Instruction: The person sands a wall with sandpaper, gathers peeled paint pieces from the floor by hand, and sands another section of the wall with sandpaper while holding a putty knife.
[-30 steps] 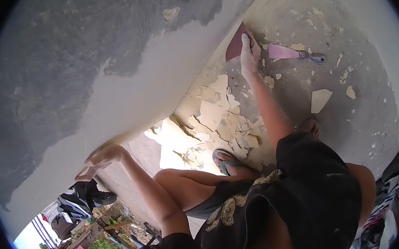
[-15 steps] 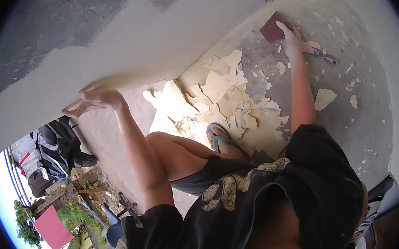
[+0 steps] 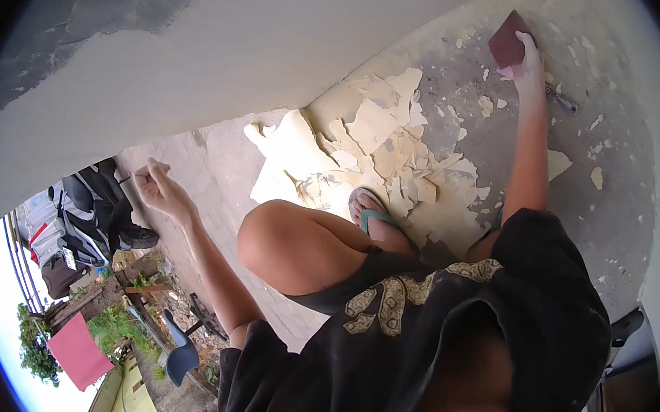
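My right hand [image 3: 530, 67] grips a dark red sheet of sandpaper [image 3: 510, 41] at the upper right, thumb on its face. Close beside that wrist, a scraper [image 3: 562, 99] lies on the grey floor; its handle shows, and the hand and forearm hide the rest. My left hand [image 3: 160, 191] is raised at the left, apart from the wall, with its fingers curled in and nothing visible in them. The smooth grey-white wall [image 3: 200, 68] runs across the top, with rough darker patches along its upper part.
Peeled cream paint flakes [image 3: 375, 135] cover the floor [image 3: 579, 176] between wall and feet. My sandalled foot [image 3: 378, 217] stands at their edge. Beyond the wall's left end are a parked motorcycle [image 3: 92, 219], a blue chair-like seat [image 3: 179, 349] and a hanging pink cloth [image 3: 81, 351].
My left hand has come off the wall, moved down, and its fingers have curled. My right hand has shifted right with the sandpaper. The view has tilted slightly.
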A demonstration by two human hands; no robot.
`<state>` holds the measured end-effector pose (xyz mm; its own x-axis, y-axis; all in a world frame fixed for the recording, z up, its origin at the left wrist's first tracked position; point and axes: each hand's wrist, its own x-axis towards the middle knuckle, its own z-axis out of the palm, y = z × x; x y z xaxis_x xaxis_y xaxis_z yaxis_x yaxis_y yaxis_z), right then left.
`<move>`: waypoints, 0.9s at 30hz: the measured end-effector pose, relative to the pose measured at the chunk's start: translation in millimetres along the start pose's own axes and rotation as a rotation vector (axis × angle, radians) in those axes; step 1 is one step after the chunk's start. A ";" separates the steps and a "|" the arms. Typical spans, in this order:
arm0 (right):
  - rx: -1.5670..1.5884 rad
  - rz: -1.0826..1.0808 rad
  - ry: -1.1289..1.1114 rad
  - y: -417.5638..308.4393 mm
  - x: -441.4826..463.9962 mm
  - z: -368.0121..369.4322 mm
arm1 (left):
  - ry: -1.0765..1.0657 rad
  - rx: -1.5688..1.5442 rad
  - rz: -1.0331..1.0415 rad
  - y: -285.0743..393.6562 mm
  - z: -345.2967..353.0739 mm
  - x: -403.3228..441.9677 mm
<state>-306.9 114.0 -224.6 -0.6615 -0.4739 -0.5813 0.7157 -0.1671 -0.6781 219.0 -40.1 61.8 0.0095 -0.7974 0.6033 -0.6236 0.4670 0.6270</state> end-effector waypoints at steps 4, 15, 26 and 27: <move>-0.030 -0.072 -0.012 -30.7 11.1 11.5 | -0.752 0.222 0.061 -39.8 79.1 -82.3; -1.481 -0.190 -0.266 -181.7 -8.2 -22.5 | -1.155 0.154 0.606 -78.3 249.9 -187.0; -1.564 -0.455 -0.005 -183.8 -166.6 -162.9 | -1.144 0.023 0.579 -88.2 271.4 -186.4; -1.431 -0.335 0.002 -168.6 -180.9 -159.4 | -1.131 0.013 0.594 -89.4 272.0 -186.6</move>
<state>-343.7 365.7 -76.8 -0.7492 -0.5849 -0.3107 -0.2942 0.7142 -0.6351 60.4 -37.0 -241.0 -0.9359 -0.3510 0.0299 -0.3110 0.8631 0.3980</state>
